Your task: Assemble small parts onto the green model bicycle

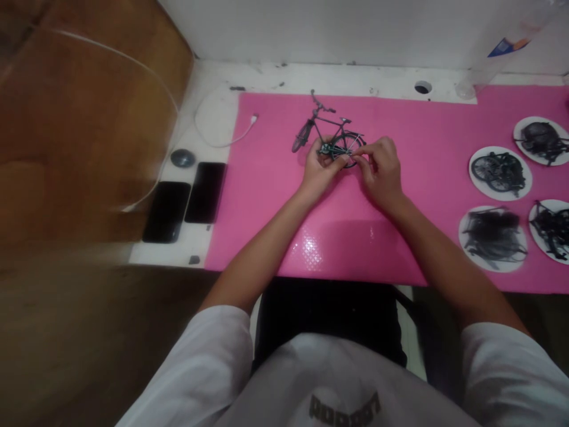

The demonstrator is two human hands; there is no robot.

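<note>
A small dark model bicycle (pixel 331 123) is held above the pink mat, its handlebar and front wheel to the left and its rear wheel to the right. My left hand (pixel 320 166) grips it from below, near the crank and the lower edge of the rear wheel. The fingertips of my right hand (pixel 381 169) are pinched together at the rear wheel, close to its hub. Whether a tiny part sits between those fingertips is too small to make out.
White plates (pixel 472 178) with dark model parts stand on the right of the pink mat (pixel 267 196). Two black phones (pixel 166 212), a dark round object (pixel 182 158) and a white cable (pixel 222 145) lie at left. A clear plastic bottle (pixel 502 53) stands at the back right.
</note>
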